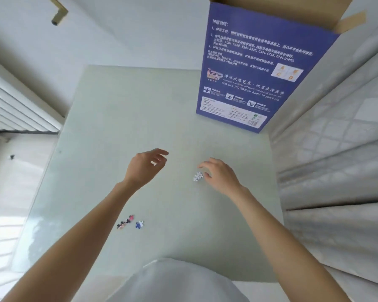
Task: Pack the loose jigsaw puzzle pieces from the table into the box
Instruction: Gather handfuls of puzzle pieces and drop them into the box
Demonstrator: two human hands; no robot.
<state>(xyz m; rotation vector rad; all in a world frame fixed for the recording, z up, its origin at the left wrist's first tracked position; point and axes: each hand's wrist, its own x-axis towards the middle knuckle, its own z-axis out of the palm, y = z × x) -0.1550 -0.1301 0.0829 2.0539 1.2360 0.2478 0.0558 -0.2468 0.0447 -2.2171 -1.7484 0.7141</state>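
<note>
Right hand point(222, 176) fingertips curled loosely over white puzzle pieces point(198, 176) on table point(109, 118), not yet pinching; left hand point(145, 165) relaxed, empty. Best scooped together, then carried to blue box point(244, 83).

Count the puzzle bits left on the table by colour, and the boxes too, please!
White jigsaw puzzle pieces, one small cluster by the right hand; separate pieces too blurred to count: 1
Dark-and-pink jigsaw puzzle pieces, one small cluster: 1
Blue-and-white jigsaw puzzle piece: 1
Tall blue cardboard box: 1
Total: 4
</note>
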